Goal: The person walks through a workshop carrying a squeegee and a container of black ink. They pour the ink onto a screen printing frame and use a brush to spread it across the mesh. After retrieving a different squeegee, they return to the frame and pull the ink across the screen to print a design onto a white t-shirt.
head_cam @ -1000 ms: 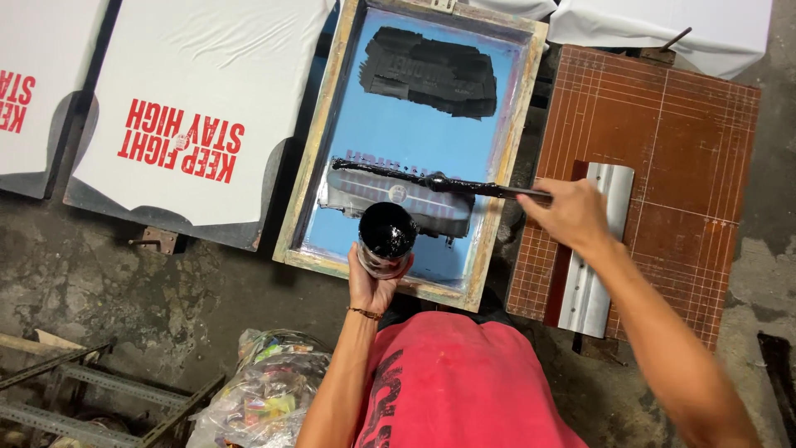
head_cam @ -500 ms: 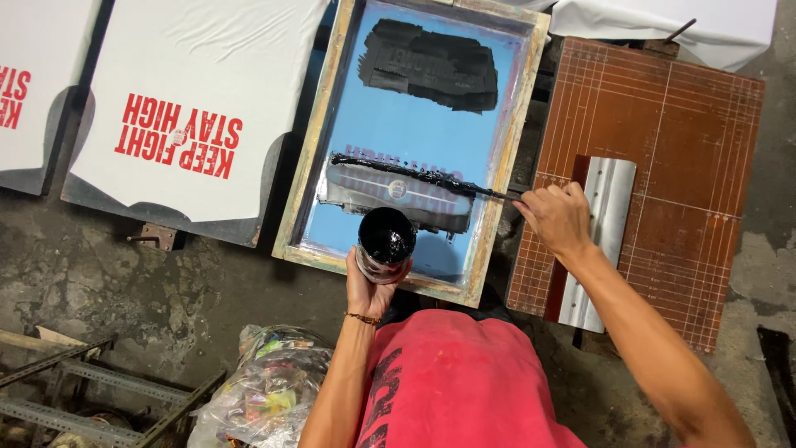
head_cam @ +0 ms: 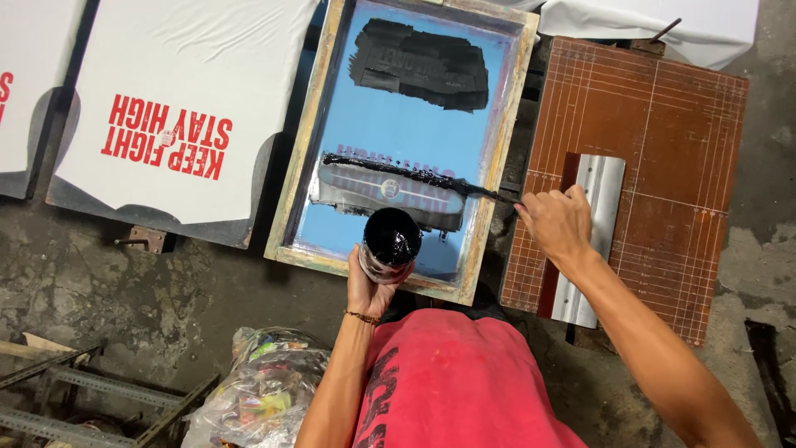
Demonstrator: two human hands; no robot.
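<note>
A wooden-framed printing screen (head_cam: 307,158) with blue mesh lies in front of me, a black ink patch at its far end. My left hand (head_cam: 365,286) grips an open jar of black ink (head_cam: 391,243) over the screen's near edge. My right hand (head_cam: 557,222) holds the end of a long thin stick (head_cam: 414,174) coated in black ink. The stick lies across the mesh above a line of ink and reaches the screen's right frame.
A white shirt with red lettering (head_cam: 174,99) is stretched on a board to the left. A brown gridded board (head_cam: 663,149) with a metal squeegee (head_cam: 593,224) lies right of the screen. A plastic bag of scraps (head_cam: 265,390) sits on the concrete floor.
My right hand has drawn back toward the right edge of the screen, pulling the inked stick with it. The left hand and jar have stayed in place.
</note>
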